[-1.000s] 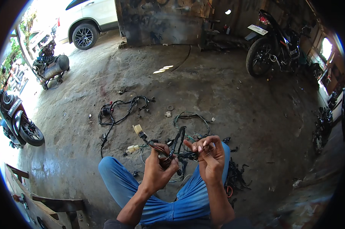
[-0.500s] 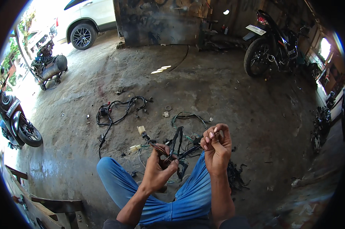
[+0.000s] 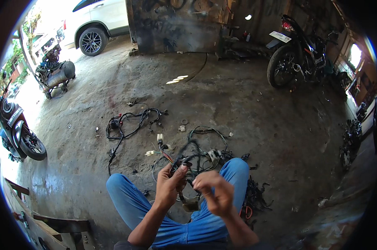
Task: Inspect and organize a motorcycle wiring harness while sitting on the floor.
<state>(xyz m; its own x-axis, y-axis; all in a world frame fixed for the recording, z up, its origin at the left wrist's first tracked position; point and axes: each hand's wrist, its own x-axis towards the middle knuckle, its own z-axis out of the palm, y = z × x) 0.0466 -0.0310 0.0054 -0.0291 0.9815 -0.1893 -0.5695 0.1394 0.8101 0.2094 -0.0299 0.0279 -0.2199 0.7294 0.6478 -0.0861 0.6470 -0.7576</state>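
A wiring harness with black-wrapped branches (image 3: 198, 155) and bare coloured wires (image 3: 167, 156) is held up between my knees. My left hand (image 3: 168, 186) is closed around its bundle, thumb on top. From the wire ends stick out a white connector (image 3: 160, 137) and, lower to the left, another pale connector (image 3: 149, 153). My right hand (image 3: 217, 192) is just right of the bundle, its fingers curled but smeared by motion; whether it holds a strand cannot be made out. Below the hands hangs a brownish flat block (image 3: 190, 206). Green wires (image 3: 209, 128) loop out on the floor beyond.
Another black harness (image 3: 132, 135) lies on the floor ahead to the left. Beside my right knee are a heap of black scraps (image 3: 257, 195) and an orange-handled tool (image 3: 247, 212). Motorbikes stand right (image 3: 283, 66) and left (image 3: 31, 145), near a compressor tank (image 3: 61, 76). A wooden bench (image 3: 63, 224) is lower left.
My right hand has come down and inward from its raised spot at the right to beside the bundle. The harness has shifted in my left hand, and its white connector now points more upright.
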